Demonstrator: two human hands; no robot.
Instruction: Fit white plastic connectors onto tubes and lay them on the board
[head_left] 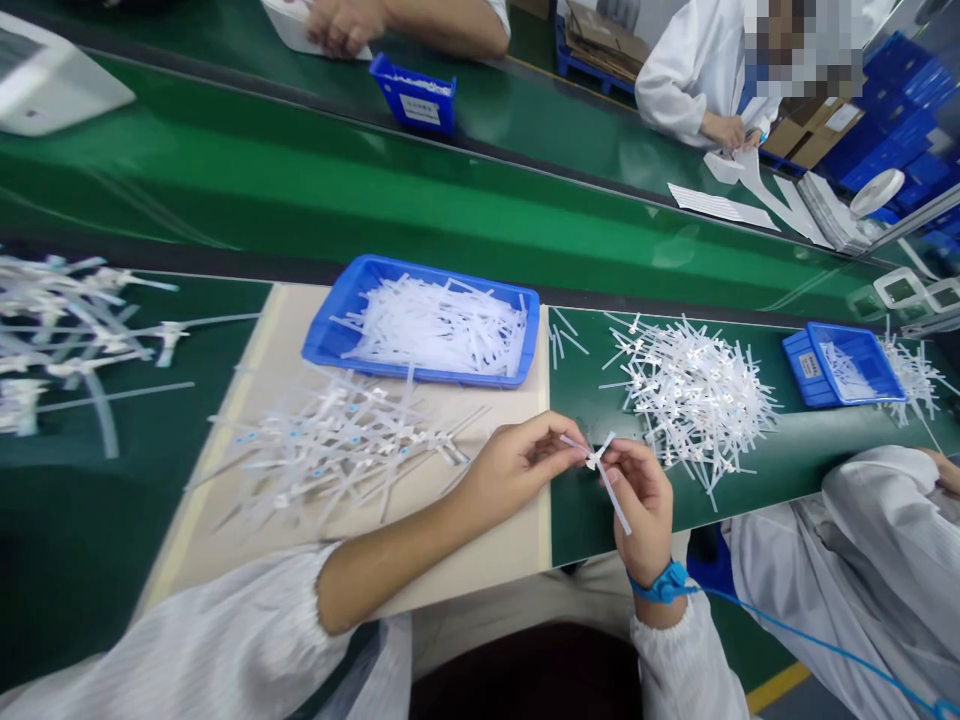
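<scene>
Just past the right edge of a beige board (487, 560), my two hands meet at a small white branched connector with clear tubes (593, 459). My left hand (517, 460) pinches a thin clear tube end on its left side. With thumb and fingers, my right hand (640, 490) grips the connector's other side; one tube slants down across those fingers. My right wrist wears a blue wrist strap (664, 583) with a cord. On the board lies a loose pile of tube and connector pieces (337, 435), some with light-blue parts, left of my left hand.
Behind the pile stands a blue tray (319, 335) of short clear tubes. Connector assemblies heap at right (697, 390), beside another blue bin (806, 370); more pieces lie at far left (67, 320). A green conveyor belt (300, 180) runs behind. Co-workers sit across and to my right.
</scene>
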